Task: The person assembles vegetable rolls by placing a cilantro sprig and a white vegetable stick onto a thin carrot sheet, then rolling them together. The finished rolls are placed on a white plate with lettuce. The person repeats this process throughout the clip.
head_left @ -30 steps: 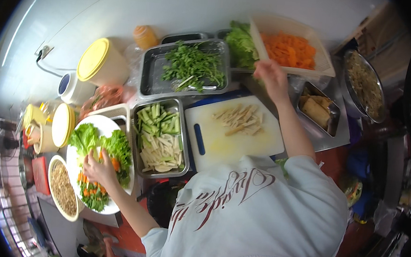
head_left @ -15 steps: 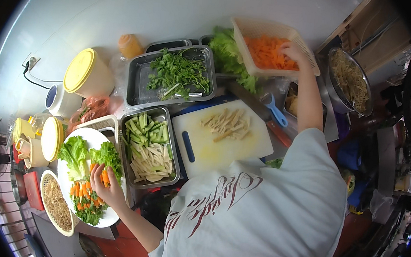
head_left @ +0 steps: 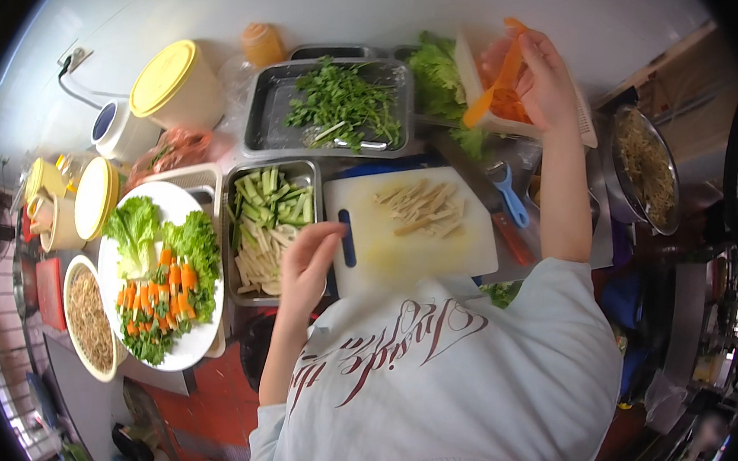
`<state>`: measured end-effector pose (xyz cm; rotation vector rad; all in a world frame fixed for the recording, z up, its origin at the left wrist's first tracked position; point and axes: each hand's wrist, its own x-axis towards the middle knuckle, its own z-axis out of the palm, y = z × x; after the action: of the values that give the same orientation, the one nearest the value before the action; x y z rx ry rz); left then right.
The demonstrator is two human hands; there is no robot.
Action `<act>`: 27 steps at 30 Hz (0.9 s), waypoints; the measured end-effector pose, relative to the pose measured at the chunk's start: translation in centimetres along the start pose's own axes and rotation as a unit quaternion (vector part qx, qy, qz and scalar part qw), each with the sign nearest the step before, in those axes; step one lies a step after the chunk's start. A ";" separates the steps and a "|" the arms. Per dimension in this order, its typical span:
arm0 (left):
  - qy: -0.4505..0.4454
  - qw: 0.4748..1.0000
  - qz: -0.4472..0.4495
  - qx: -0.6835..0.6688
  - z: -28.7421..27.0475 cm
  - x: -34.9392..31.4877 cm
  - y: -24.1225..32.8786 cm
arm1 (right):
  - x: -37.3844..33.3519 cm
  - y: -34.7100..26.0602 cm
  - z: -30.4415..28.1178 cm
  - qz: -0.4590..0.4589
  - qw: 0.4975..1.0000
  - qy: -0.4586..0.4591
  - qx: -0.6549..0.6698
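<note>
Above the cream basket [head_left: 585,122] of orange carrot slices, my right hand [head_left: 547,80] pinches a long, thin carrot strip [head_left: 510,66] that hangs down past the rim. My left hand [head_left: 304,260] is over the right edge of the metal tray of cucumber and pale sticks [head_left: 259,192], beside the cutting board; its fingers are loosely bent, with nothing visible in them. Pale cut strips [head_left: 423,207] lie on the white cutting board [head_left: 384,258]. At the left, a white plate [head_left: 190,359] holds lettuce [head_left: 133,234] and a row of carrot-wrapped rolls [head_left: 156,296] with green ends.
A metal tray [head_left: 261,118] of herbs stands behind the board. Right of the board lie a knife [head_left: 507,233] and a blue peeler [head_left: 510,198]. Shredded food fills a metal bowl [head_left: 669,215] at far right and a cream basket [head_left: 73,329] at far left. Yellow-lidded tubs [head_left: 162,78] stand by the wall.
My right hand has risen out of the basket with a carrot strip. My left hand has left the rolls on the plate and moved right, toward the cutting board.
</note>
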<state>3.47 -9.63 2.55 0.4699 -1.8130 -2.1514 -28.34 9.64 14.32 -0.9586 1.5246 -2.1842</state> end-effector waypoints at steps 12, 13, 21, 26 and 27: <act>-0.063 0.990 -0.028 -0.120 2.7 2.9 -5.1 | -7.7 9.2 13.4 0.243 0.934 -0.061 0.253; -0.055 0.988 -0.050 -0.133 1.7 2.4 -5.5 | -7.9 9.9 13.5 0.248 0.933 -0.040 0.258; 0.122 0.931 -0.030 -0.343 -0.6 0.0 -6.3 | -14.0 15.6 12.5 0.270 0.911 0.005 0.311; 0.134 0.907 0.005 -0.399 -1.2 -0.5 -4.8 | -18.7 16.3 11.7 0.263 0.949 -0.173 -0.033; 0.139 0.906 0.000 -0.401 -1.3 -0.5 -4.7 | -18.7 15.6 11.2 0.295 0.930 -0.182 -0.125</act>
<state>4.45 -9.77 -2.21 0.5170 -0.6712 -2.4237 -9.03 6.73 -4.01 -0.7816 1.6533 -1.3409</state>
